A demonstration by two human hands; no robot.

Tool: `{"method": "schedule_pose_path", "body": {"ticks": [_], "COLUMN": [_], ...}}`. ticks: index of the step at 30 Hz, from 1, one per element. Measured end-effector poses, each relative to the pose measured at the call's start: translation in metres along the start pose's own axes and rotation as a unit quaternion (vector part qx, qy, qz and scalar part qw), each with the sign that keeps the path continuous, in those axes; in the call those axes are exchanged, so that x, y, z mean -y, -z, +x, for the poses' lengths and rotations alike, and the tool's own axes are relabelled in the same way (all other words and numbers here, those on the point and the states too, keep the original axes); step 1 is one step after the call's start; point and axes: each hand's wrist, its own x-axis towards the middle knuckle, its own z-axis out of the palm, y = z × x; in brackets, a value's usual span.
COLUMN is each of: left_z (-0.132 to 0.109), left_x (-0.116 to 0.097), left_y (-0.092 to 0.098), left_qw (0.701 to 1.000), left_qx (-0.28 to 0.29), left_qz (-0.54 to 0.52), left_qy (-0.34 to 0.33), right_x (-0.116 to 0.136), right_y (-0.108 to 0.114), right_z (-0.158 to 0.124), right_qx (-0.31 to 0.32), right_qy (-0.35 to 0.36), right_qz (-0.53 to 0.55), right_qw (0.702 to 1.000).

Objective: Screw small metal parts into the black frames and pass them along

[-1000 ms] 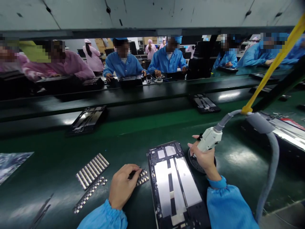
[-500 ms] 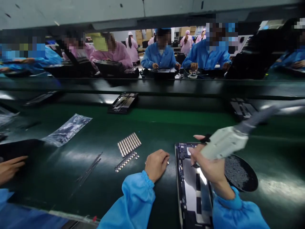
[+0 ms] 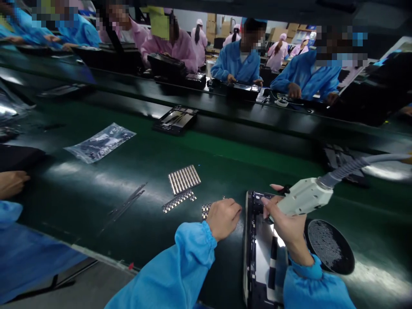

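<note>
My right hand (image 3: 289, 227) is wrapped around a pale electric screwdriver (image 3: 305, 197) with a grey corrugated cable sleeve. The tool sits over the upper part of an opened tablet-like device (image 3: 262, 253); its tip is hidden by my fingers. That device lies lengthwise in front of me, its silver inner plate and black strips showing. My left hand (image 3: 224, 218) is closed, fingers curled down, just left of the device's upper edge. Whatever its fingertips hold is hidden. Small connector-like parts (image 3: 206, 211) lie by the left hand's wrist side, partly covered by it.
A round black dish (image 3: 349, 262) of tiny metallic pieces stands right of the device. Left lie a striped panel of parts (image 3: 184, 179), a parts strip (image 3: 178, 201), thin dark strips (image 3: 128, 199) and a clear bag (image 3: 101, 142). Beyond is another device (image 3: 175, 120). A co-worker's hand (image 3: 13, 183) shows at left.
The view has tilted and shifted. My left hand has moved slightly toward the device, uncovering small parts beside it. My right hand keeps the screwdriver over the device's upper part. The co-worker's hand has curled.
</note>
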Motion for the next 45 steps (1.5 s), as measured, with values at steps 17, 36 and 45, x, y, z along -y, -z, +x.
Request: {"method": "schedule_pose_path", "body": {"ticks": [17,36,45], "left_z": [0.002,-0.001,-0.001], "left_x": [-0.002,0.001,0.01], "left_y": [0.005,0.003,0.002], "left_qw": [0.998,0.994,0.989], "left_qx": [0.054,-0.042,-0.075], "left_qz": [0.001,-0.101,-0.127], "left_qy": [0.04,0.017,-0.033], "right_x": [-0.004,-0.004,0.036], "right_y": [-0.021,-0.014,0.044], "right_z": [-0.005,-0.009,-0.014], "right_qx": [0.026,0.053,-0.144], "right_qy": [-0.006,0.016,0.014], "right_qz": [0.034,-0.011,-0.046], "right_qw": [0.999,0.998,0.988]}}
